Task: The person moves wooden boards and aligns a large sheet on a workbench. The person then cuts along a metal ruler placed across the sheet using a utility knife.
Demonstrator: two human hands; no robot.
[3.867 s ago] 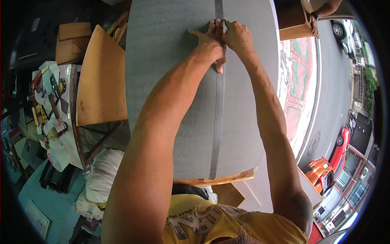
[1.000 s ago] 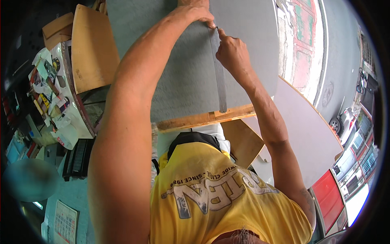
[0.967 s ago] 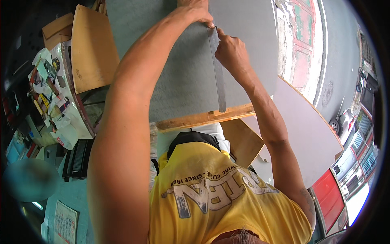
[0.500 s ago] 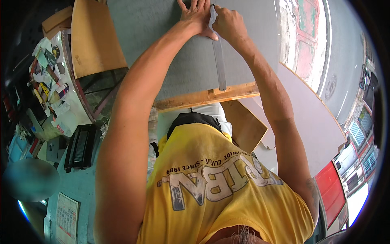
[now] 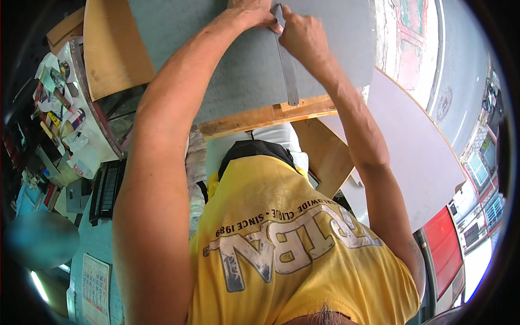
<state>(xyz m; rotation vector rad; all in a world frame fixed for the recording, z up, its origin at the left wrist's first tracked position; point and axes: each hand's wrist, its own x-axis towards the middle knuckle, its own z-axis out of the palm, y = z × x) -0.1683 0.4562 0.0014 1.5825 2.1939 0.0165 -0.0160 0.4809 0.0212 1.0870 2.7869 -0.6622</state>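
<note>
A long grey metal ruler point(image 5: 288, 76) lies on a large grey board point(image 5: 216, 76), one end near the board's wooden front edge point(image 5: 260, 123). My left hand point(image 5: 253, 12) rests on the board to the ruler's left, with its thumb stretched out onto the ruler. Its other fingers are cut off by the picture's top edge. Along the ruler's right side, my right hand point(image 5: 306, 37) is closed, knuckles up, the index finger pointing to the ruler's far end. Whatever is in its grip is hidden.
At left stand a tan panel point(image 5: 116, 54) and a side table point(image 5: 89, 108) cluttered with tools and bags. A pale sheet point(image 5: 401, 157) leans at right, with a red panel point(image 5: 441, 246) below it. Beyond runs a road point(image 5: 460, 65).
Both hands have shifted a little toward the far edge of view; the left fingers have gone out of the picture. The ruler and board appear slightly higher and further left as the view moved.
</note>
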